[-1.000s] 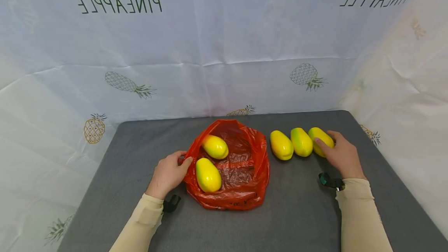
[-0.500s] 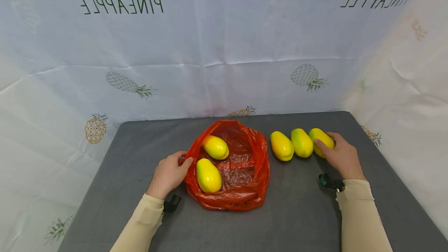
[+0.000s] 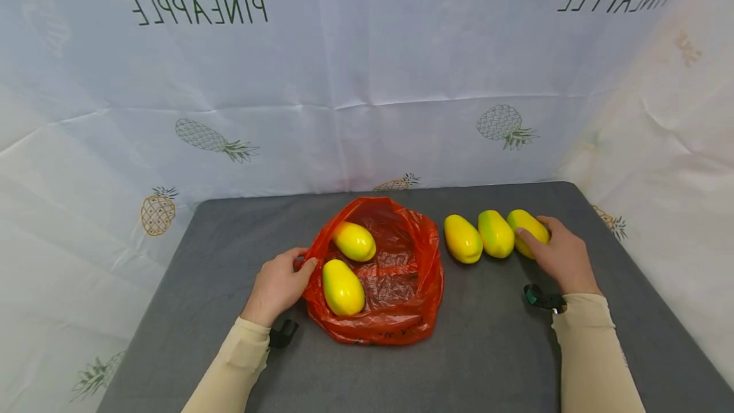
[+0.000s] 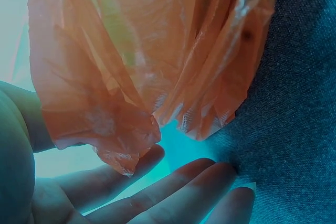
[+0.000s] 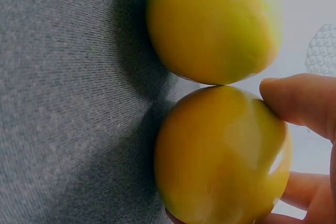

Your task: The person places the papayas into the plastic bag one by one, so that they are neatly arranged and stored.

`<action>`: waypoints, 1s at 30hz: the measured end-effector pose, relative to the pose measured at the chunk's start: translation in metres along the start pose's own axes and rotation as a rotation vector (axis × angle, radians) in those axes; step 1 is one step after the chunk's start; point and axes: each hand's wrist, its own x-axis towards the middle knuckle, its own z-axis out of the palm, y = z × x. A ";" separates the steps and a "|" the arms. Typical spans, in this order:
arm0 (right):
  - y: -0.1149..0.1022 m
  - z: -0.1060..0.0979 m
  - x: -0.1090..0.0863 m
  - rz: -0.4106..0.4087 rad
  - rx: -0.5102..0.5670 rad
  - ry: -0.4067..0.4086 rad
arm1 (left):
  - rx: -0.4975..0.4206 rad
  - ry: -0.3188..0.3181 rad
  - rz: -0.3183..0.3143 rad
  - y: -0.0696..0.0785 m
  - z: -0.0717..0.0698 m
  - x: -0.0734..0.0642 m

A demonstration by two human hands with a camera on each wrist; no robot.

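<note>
An open red plastic bag (image 3: 395, 320) sits on the grey table with two yellow mangoes inside, one mango (image 3: 354, 241) behind the other mango (image 3: 343, 288). At its left rim my left hand (image 3: 278, 285) pinches the plastic between thumb and fingers; the left wrist view shows the crumpled bag edge (image 4: 121, 124) hanging over the fingers (image 4: 184, 192). Right of the bag, three more mangoes lie in a row. My right hand (image 3: 562, 257) grips the rightmost mango (image 3: 527, 232), thumb on top and fingers round its far side. In the right wrist view this mango (image 5: 220, 156) touches its neighbour (image 5: 215, 24).
The leftmost mango (image 3: 462, 239) of the row lies close to the bag's right side, beside the middle mango (image 3: 496, 234). A white pineapple-print cloth (image 3: 355, 81) hangs behind the grey table (image 3: 470, 362) and along both sides.
</note>
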 end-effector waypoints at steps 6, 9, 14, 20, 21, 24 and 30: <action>0.002 -0.001 0.000 -0.006 -0.002 0.007 | 0.002 -0.002 0.007 0.000 0.000 -0.001; 0.002 -0.002 0.000 0.000 0.000 0.008 | 0.005 -0.003 0.009 0.000 0.000 -0.001; 0.004 -0.004 0.000 0.005 0.005 0.014 | 0.007 -0.004 0.007 -0.001 0.001 -0.001; 0.006 -0.006 0.000 0.018 0.000 0.020 | 0.010 -0.002 -0.012 -0.003 0.002 0.001; 0.007 -0.007 0.000 0.019 -0.001 0.021 | 0.011 -0.002 -0.014 -0.003 0.002 0.001; 0.007 -0.008 0.000 0.020 -0.003 0.024 | 0.012 -0.004 -0.018 -0.004 0.003 0.001; 0.009 -0.011 -0.001 0.026 -0.001 0.022 | 0.012 -0.004 -0.016 -0.003 0.003 0.002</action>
